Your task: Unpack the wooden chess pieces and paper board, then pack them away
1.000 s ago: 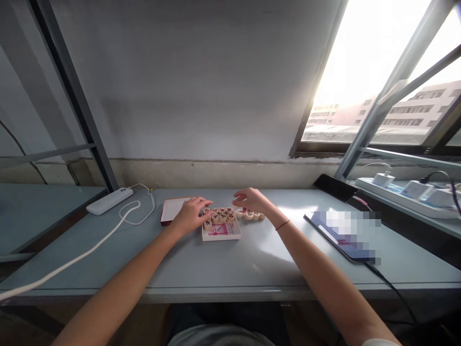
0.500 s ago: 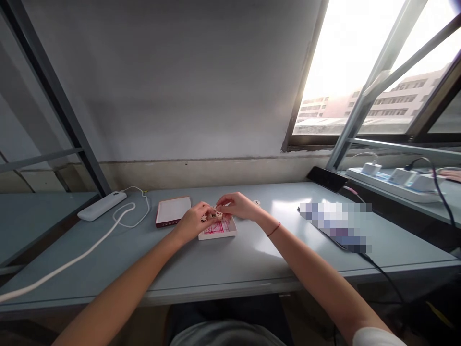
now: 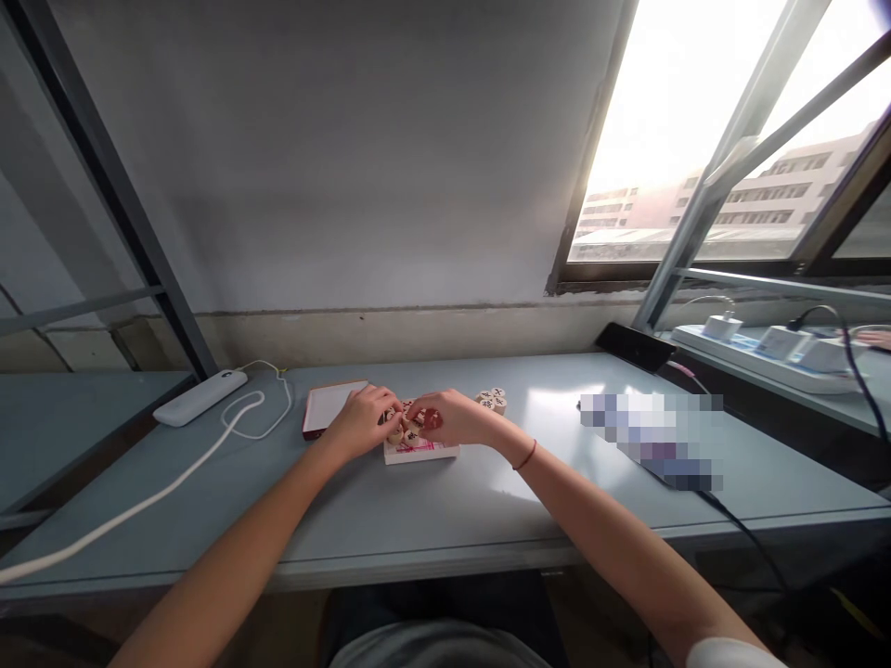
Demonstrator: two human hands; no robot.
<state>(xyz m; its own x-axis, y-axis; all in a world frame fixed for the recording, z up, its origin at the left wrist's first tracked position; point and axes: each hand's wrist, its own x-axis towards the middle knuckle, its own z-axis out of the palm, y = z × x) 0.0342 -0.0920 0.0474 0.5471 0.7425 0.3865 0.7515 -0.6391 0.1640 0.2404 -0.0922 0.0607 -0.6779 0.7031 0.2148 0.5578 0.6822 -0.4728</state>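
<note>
Round wooden Chinese chess pieces with dark characters sit in a shallow white box, over a sheet with pink-red lines. My left hand reaches over the box's left side, its curled fingers closed around pieces there. From the right, my right hand has its fingers bent round pieces beside the left fingertips. The fingers partly hide the pieces, so exactly which ones each hand grips is unclear. Just behind my right wrist, a small cluster of chess pieces lies on the table.
A red-edged box lid lies left of the box, white inside up. Farther left are a white power strip and its cable. On the right lie a blurred-out device, a black phone-like slab and another power strip.
Both hands have lowered toward the box, and the pieces between them now sit lower in it. The right wrist has shifted down, uncovering more of the pieces behind it.
</note>
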